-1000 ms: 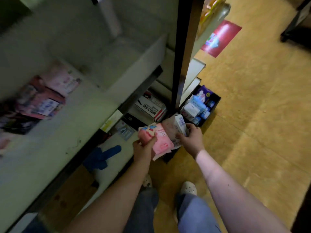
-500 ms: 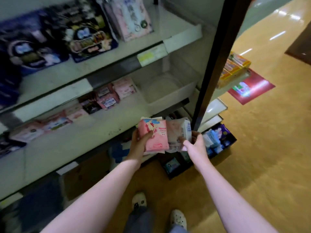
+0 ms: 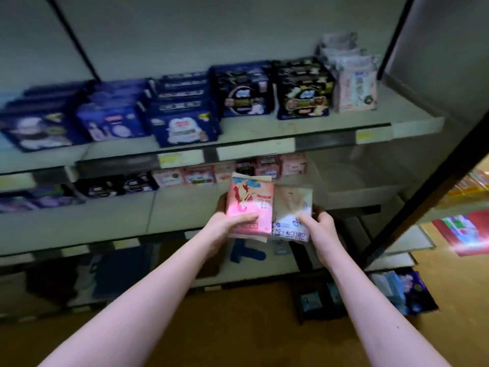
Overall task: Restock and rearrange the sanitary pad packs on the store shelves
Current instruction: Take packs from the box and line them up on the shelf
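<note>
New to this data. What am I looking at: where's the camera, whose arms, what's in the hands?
There is no robot here. A person wears one wide-angle camera on the head, so the view looks forward and down along their own bare arms. The left hand grips a pink pack. The right hand grips a pale pack with blue print. The two packs are side by side in front of store shelving. The upper shelf carries dark blue and black packs. The middle shelf has small pink packs at the back. Blur makes most labels unreadable.

Upper shelf (image 3: pixel 264 131), stocked.
Dark blue packs (image 3: pixel 111 120) at ten o'clock, black packs (image 3: pixel 275 98) at twelve, pale pink packs (image 3: pixel 354 87) at two.
</note>
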`<action>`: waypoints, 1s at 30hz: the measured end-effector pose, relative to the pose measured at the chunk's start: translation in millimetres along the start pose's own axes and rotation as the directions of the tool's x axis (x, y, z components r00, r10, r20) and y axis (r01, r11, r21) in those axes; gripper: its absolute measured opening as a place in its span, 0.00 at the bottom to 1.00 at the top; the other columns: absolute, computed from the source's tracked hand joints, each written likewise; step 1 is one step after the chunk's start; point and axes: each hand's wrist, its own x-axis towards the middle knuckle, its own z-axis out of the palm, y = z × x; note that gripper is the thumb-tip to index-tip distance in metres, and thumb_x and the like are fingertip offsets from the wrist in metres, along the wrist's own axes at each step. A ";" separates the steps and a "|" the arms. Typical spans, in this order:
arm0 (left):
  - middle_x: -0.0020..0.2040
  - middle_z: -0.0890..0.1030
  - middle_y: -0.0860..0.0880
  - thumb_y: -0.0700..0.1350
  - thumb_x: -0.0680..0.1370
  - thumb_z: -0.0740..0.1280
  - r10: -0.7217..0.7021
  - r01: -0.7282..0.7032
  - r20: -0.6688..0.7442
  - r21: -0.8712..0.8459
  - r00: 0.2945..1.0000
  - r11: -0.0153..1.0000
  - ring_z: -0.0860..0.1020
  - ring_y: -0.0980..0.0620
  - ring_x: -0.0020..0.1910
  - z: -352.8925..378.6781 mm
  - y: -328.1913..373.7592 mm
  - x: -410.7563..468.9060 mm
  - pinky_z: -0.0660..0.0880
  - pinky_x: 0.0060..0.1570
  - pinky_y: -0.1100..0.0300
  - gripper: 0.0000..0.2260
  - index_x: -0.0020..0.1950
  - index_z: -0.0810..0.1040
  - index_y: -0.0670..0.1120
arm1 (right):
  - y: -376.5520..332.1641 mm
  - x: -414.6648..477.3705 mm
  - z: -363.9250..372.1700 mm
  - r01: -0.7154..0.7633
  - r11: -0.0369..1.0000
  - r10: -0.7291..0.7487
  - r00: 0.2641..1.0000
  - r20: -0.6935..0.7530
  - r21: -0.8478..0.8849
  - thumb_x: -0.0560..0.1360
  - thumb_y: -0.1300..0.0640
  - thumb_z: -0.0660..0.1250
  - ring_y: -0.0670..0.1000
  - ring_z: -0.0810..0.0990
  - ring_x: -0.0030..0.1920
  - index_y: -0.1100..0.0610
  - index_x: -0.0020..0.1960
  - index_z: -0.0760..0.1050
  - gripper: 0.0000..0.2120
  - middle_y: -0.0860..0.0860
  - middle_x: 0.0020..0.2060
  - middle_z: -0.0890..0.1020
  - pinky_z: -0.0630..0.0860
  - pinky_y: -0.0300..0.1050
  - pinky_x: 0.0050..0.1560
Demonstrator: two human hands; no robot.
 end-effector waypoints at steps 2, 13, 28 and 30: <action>0.46 0.85 0.47 0.48 0.59 0.79 0.051 -0.052 -0.029 -0.009 0.998 0.999 0.82 0.49 0.47 -20.1 3.0 -11.3 0.76 0.49 0.59 0.27 0.54 0.79 0.40 | -8.3 -8.2 22.3 -0.007 1.000 0.007 0.999 0.040 0.003 0.62 0.58 0.67 0.49 0.82 0.36 0.67 0.55 0.73 0.23 0.59 0.44 0.81 0.78 0.39 0.33; 0.61 0.79 0.44 0.40 0.61 0.76 0.348 -0.379 -0.248 -0.092 0.904 0.921 0.80 0.48 0.57 -226.4 -9.3 -160.0 0.77 0.59 0.50 0.39 0.69 0.63 0.46 | -25.6 -108.8 258.0 0.103 0.994 -0.110 0.964 0.242 0.040 0.70 0.51 0.75 0.50 0.82 0.45 0.63 0.65 0.68 0.30 0.58 0.55 0.80 0.80 0.40 0.34; 0.58 0.80 0.46 0.44 0.58 0.78 0.384 -0.537 -0.574 -0.120 0.724 0.835 0.82 0.52 0.53 -377.8 -56.4 -285.2 0.79 0.46 0.60 0.39 0.66 0.65 0.48 | -12.7 -188.9 442.0 0.195 0.979 -0.135 0.848 0.513 -0.064 0.74 0.52 0.70 0.53 0.83 0.45 0.61 0.62 0.71 0.21 0.58 0.52 0.82 0.82 0.42 0.36; 0.58 0.79 0.47 0.44 0.58 0.78 0.365 -0.550 -0.610 -0.142 0.703 0.823 0.82 0.52 0.52 -388.9 -61.7 -287.2 0.79 0.46 0.60 0.39 0.66 0.65 0.49 | -9.9 -186.1 459.5 0.180 0.981 -0.119 0.838 0.533 -0.065 0.74 0.52 0.70 0.57 0.83 0.48 0.60 0.62 0.71 0.20 0.59 0.53 0.82 0.82 0.47 0.41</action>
